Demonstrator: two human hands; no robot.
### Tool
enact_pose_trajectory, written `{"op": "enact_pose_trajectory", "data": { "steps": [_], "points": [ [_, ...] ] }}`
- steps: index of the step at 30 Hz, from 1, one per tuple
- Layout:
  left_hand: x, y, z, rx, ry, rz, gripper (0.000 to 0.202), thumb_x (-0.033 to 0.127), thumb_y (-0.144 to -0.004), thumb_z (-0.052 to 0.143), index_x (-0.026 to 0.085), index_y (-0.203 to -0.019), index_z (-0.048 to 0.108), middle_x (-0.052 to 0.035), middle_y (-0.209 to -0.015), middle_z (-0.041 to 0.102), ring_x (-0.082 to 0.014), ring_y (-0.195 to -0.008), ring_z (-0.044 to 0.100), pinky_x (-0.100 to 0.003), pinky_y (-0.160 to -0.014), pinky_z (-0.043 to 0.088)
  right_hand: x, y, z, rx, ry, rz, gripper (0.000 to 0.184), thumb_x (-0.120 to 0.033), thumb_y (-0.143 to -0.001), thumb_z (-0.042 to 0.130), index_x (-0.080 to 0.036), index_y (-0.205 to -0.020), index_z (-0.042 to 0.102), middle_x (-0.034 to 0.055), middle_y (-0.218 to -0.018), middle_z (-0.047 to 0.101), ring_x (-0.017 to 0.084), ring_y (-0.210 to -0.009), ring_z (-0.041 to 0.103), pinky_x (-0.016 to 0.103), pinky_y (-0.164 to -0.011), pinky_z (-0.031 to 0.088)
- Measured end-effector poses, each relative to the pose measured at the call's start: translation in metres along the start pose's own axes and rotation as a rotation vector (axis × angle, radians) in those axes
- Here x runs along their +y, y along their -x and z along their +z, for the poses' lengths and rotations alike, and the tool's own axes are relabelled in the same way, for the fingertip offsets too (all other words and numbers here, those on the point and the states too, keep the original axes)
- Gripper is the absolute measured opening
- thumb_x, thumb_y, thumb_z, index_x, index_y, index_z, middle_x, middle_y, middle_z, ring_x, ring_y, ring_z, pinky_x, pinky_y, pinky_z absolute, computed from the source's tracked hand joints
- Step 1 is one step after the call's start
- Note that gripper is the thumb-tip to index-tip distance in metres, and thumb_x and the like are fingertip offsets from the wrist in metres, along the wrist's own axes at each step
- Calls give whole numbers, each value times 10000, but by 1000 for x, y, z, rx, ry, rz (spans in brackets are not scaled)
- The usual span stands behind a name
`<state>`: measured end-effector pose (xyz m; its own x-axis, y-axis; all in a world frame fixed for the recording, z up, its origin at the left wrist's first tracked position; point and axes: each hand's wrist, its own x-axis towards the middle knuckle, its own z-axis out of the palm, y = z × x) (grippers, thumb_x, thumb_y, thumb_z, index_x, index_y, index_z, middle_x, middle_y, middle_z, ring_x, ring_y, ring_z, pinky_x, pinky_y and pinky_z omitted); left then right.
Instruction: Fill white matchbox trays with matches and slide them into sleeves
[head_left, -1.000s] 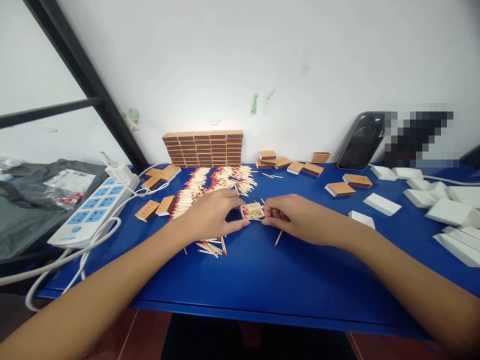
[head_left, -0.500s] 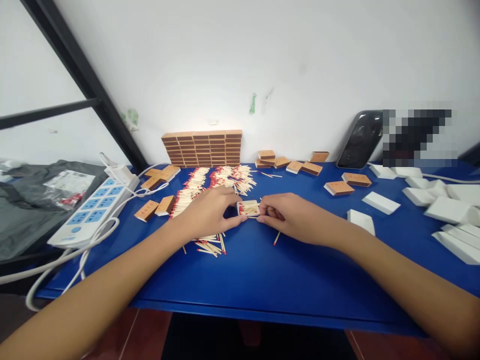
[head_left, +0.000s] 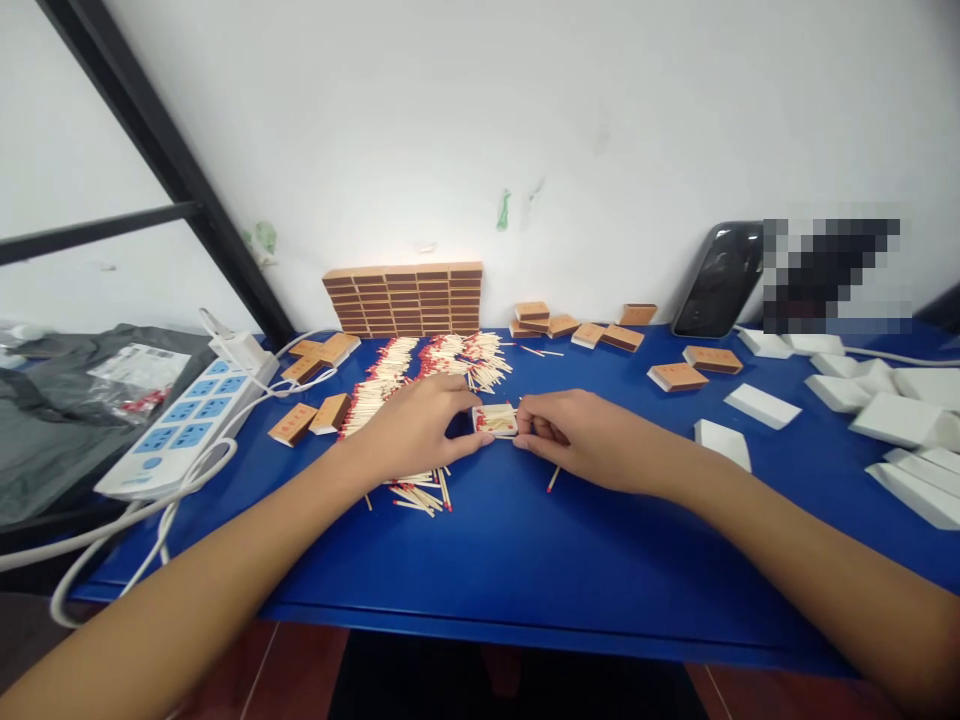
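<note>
A small white matchbox tray (head_left: 496, 420) filled with red-tipped matches sits on the blue table (head_left: 525, 560) between my hands. My left hand (head_left: 416, 428) pinches the tray's left end with thumb and fingers. From the right, my right hand (head_left: 581, 437) has its curled fingertips pressed against the other end. Loose matches (head_left: 420, 493) lie under my left wrist, and one single match (head_left: 555, 478) lies beneath my right hand. A large heap of matches (head_left: 427, 362) spreads out just behind my left hand.
A wall of stacked brown matchboxes (head_left: 405, 298) stands at the back. More brown boxes (head_left: 311, 418) lie left and right of it. White inner trays (head_left: 892, 420) crowd the right side. A white power strip (head_left: 184, 420) with cables lies at the left edge. A black device (head_left: 716, 280) leans against the wall.
Both hands have drawn the tray slightly left and closer together; the matches that stuck out of it a second ago now lie flat inside.
</note>
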<state>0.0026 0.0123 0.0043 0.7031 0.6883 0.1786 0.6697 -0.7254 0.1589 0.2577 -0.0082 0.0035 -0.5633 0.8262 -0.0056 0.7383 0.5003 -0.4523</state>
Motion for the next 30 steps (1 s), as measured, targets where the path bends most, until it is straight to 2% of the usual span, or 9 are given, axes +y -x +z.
{"op": "enact_pose_trajectory", "data": {
  "steps": [7,15,21,30],
  "points": [
    [-3,2,-4,-61,-48,-29,400,496,-1059,625,169,-1248,760,-111,-1168,668,-286,-1095,662,-427,-921,526,1,3,-3,-50,4,5,154,-363,-1053,594,-245,-955,613,-5,-785,655,184,-761,572,311,-656,355],
    [-1,3,-5,-75,-78,-17,407,496,-1075,588,166,-1237,762,-118,-1157,665,-287,-1067,666,-416,-888,525,0,6,-6,-84,4,31,140,-371,-1050,596,-251,-978,602,-1,-821,663,187,-755,575,313,-655,354],
    [-2,2,-4,-64,-74,-1,391,484,-1075,596,170,-1242,760,-116,-1161,670,-288,-1095,661,-433,-960,525,-1,7,-6,-76,25,13,141,-378,-1050,595,-251,-988,602,4,-848,673,195,-786,582,315,-674,360],
    [-1,2,-5,-76,-87,-5,398,487,-1083,569,171,-1235,757,-121,-1144,664,-291,-1062,667,-431,-935,521,-4,9,-9,-83,32,10,132,-361,-1046,586,-244,-984,592,27,-879,689,203,-795,603,321,-683,364]
  ]
}}
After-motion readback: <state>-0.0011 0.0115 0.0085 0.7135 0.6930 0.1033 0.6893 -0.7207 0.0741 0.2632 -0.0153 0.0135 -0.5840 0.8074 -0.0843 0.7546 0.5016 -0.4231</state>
